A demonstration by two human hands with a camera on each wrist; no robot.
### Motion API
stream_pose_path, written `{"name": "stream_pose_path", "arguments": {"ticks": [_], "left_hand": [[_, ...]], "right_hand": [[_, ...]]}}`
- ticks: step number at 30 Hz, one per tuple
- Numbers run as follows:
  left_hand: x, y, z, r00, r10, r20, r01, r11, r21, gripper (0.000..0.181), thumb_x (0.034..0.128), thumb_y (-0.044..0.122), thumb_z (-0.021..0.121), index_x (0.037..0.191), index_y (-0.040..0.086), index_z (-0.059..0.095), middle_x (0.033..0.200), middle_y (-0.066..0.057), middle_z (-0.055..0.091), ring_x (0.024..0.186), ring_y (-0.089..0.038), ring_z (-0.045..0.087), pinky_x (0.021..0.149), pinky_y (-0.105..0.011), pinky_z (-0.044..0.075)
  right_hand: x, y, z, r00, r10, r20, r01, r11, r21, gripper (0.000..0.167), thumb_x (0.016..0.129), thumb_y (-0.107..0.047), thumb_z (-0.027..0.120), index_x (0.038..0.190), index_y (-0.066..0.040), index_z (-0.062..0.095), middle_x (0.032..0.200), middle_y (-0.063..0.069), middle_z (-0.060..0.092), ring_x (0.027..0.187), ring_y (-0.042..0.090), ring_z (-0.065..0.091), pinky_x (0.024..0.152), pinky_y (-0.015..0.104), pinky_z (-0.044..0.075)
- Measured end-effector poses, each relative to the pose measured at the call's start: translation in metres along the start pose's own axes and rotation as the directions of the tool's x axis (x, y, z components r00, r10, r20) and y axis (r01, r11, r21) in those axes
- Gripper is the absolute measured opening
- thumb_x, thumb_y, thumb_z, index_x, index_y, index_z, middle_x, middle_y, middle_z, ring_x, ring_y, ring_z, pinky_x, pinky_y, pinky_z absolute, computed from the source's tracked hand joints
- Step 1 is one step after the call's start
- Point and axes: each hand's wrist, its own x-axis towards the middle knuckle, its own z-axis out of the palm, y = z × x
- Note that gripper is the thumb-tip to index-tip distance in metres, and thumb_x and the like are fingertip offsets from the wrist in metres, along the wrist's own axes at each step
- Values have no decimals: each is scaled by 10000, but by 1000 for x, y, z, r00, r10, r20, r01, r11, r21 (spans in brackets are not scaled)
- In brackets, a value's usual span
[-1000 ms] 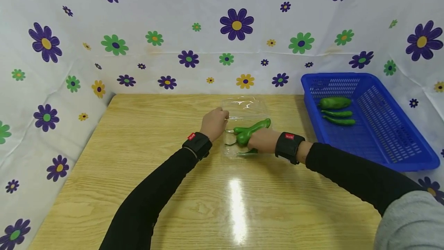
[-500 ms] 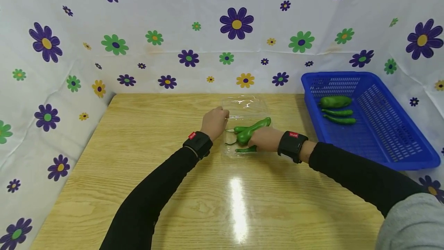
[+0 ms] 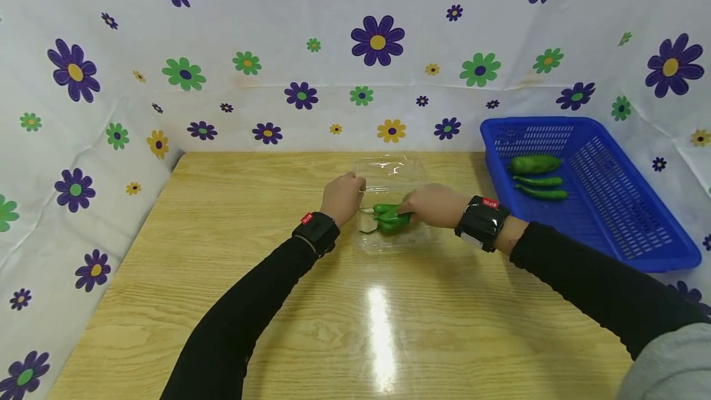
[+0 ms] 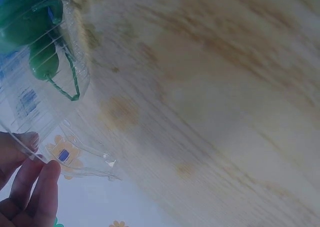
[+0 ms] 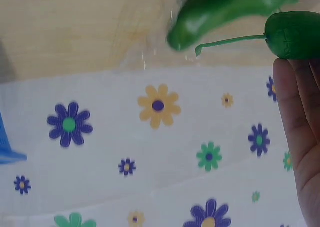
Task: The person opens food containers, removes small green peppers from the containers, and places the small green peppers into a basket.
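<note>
My left hand (image 3: 342,197) pinches the rim of a clear plastic clamshell box (image 3: 378,244); in the left wrist view, thumb and fingers (image 4: 47,182) meet on that thin edge. The box lies with its lid (image 3: 389,170) folded back. Inside it are a large green pepper (image 3: 393,228) with a curved stem and a thinner green chili pepper (image 3: 383,208). Over them my right hand (image 3: 436,205) holds another green chili pepper (image 5: 295,35), its long stem sticking out past the fingertips. The palm side of the right hand is partly cut off in its wrist view.
A blue plastic basket (image 3: 661,252) stands at the table's right side. In it lie a large green pepper (image 3: 534,164) and two slim green chilies (image 3: 540,194). A flowered white cloth (image 3: 250,23) hangs along the back and sides of the wooden table (image 3: 233,202).
My right hand has lifted the chili from the near side of the box and carried it up and away from me, over the other peppers. The left hand stays at the rim.
</note>
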Motion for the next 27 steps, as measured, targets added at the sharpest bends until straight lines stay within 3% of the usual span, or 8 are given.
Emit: {"name": "stream_pose_path", "arguments": {"ticks": [6, 11, 19, 27], "left_hand": [[3, 2, 2, 1000, 10, -7, -10, 1000, -3, 114, 891, 70, 624, 970, 64, 706, 897, -114, 648, 763, -231, 629, 658, -324, 538], [5, 3, 3, 1000, 18, -24, -18, 1000, -2, 111, 883, 59, 629, 958, 67, 711, 882, -109, 651, 747, -226, 632, 643, -319, 539], [5, -1, 6, 999, 4, -40, -4, 1000, -11, 101, 855, 72, 673, 948, 72, 713, 860, -101, 644, 736, -223, 625, 649, -326, 537], [4, -3, 8, 998, 18, -61, -18, 1000, -8, 90, 841, 64, 686, 927, 68, 714, 853, -102, 649, 739, -226, 626, 656, -334, 538]], "right_hand": [[-20, 10, -32, 996, 48, -80, -46, 999, 21, 217, 811, -89, 706, 1027, -79, 708, 953, 57, 715, 852, 184, 681, 745, 331, 564], [-44, 22, -56, 984, 140, -111, -142, 990, -4, 230, 837, -102, 686, 1064, -68, 699, 971, 66, 711, 876, 210, 679, 753, 366, 560], [-94, 48, -85, 934, 296, -201, -297, 954, 26, 263, 858, -51, 660, 1120, -37, 681, 1054, 121, 699, 965, 280, 656, 828, 437, 529], [-136, 81, -84, 895, 393, -211, -396, 918, 32, 278, 861, -54, 659, 1133, -2, 667, 1044, 168, 696, 937, 311, 667, 813, 470, 529]]}}
